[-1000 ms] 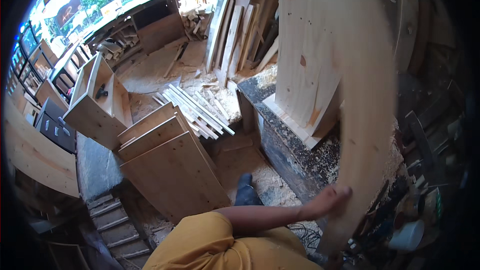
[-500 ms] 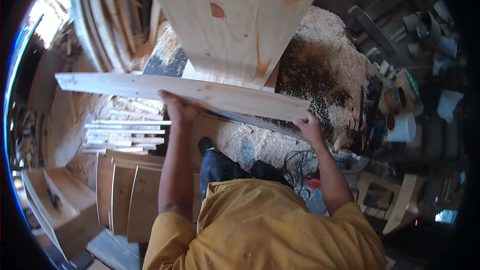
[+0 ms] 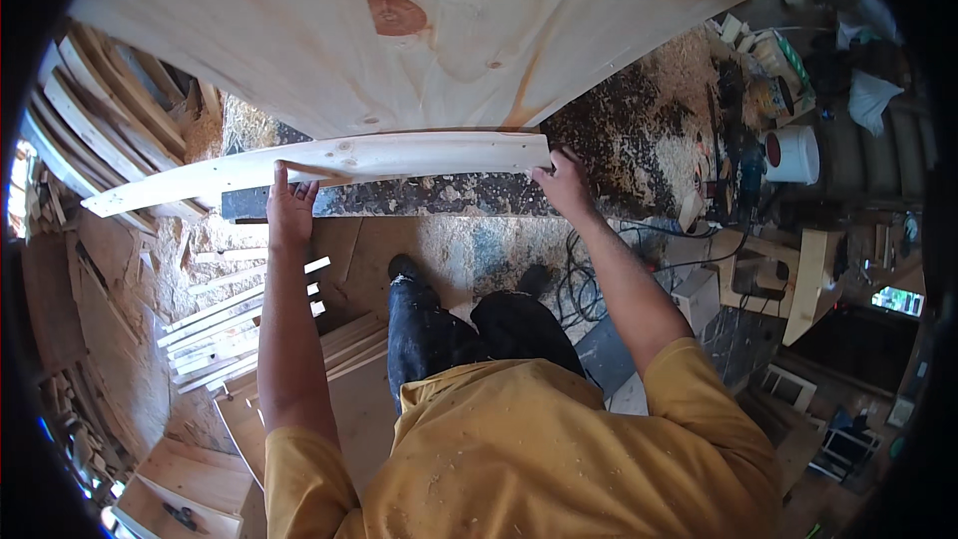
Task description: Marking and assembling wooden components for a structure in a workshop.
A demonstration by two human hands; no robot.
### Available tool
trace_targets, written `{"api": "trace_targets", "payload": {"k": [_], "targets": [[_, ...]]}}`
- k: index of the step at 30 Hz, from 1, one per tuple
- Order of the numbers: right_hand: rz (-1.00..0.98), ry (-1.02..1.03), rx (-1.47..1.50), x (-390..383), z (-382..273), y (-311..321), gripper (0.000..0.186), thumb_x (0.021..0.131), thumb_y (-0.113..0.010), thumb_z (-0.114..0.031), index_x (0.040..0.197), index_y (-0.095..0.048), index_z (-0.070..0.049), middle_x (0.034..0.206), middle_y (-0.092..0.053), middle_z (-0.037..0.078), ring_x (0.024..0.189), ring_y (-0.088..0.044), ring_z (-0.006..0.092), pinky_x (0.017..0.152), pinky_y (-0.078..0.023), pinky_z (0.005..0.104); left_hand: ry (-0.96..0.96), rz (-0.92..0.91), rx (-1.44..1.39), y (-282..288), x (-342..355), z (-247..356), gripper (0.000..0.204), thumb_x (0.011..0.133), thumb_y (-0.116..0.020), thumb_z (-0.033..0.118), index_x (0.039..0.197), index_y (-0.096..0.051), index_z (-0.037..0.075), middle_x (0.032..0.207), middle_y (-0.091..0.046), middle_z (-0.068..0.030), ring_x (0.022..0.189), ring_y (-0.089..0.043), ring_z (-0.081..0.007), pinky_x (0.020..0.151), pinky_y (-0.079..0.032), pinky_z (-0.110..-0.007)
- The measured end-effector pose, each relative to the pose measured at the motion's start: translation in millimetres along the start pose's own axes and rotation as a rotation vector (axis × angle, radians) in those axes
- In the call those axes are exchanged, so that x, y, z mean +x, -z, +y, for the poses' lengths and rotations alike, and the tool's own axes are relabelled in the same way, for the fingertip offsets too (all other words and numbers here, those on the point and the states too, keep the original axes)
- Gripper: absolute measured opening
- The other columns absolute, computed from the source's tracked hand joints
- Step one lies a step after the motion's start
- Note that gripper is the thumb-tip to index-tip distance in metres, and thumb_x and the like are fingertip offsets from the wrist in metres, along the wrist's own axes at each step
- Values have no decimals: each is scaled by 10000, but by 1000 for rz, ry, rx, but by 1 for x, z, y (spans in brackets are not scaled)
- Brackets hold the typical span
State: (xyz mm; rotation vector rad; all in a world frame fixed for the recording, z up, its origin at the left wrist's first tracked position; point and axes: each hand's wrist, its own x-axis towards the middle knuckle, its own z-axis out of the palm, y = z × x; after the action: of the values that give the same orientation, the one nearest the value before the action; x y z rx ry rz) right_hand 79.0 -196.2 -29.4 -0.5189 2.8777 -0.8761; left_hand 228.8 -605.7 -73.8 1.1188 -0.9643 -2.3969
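Plank point(image 3: 399, 157), one pale narrow length, is in both your hands above the near edge of the workbench point(image 3: 439, 202); you cannot tell from this view whether it touches the bench. Its long axis runs left to right, roughly along that near edge, with the left end lower in view and pointing out past the bench's left corner, while the right end stops short of the right corner. Your left hand point(image 3: 291, 208) grips it left of the middle, thumb on the visible face and fingers by the near edge; your right hand point(image 3: 567, 185) pinches the right end. Beyond the plank rises one wide panel point(image 3: 439, 50) with one large reddish knot. You have two feet on the floor, one white bucket point(image 3: 796, 155) off the bench's right side, one open wooden box point(image 3: 190, 479) at lower left, and one pile of pale strips point(image 3: 239, 324), overlapping too much to count.
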Motion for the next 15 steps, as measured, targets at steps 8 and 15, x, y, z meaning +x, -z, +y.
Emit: {"api": "trace_targets", "payload": {"k": [8,15], "targets": [[49,2,11,6,10,-16,251,708,-713,-122,829,-544,20,863,-555,177,849,-550,360,735,-451,428,70,20,50,17,10,-10,542,839,-657,400,1183,-471,25,996,-500,-105,897,-517,-182,838,-460,-277],[18,75,-49,10,19,-14,270,696,-731,-137,831,-552,13,864,-551,168,843,-552,363,735,-458,430,145,1,70,27,15,-13,553,830,-675,374,1192,-465,12,1029,-508,-155,913,-531,-198,807,-484,-274]]}}
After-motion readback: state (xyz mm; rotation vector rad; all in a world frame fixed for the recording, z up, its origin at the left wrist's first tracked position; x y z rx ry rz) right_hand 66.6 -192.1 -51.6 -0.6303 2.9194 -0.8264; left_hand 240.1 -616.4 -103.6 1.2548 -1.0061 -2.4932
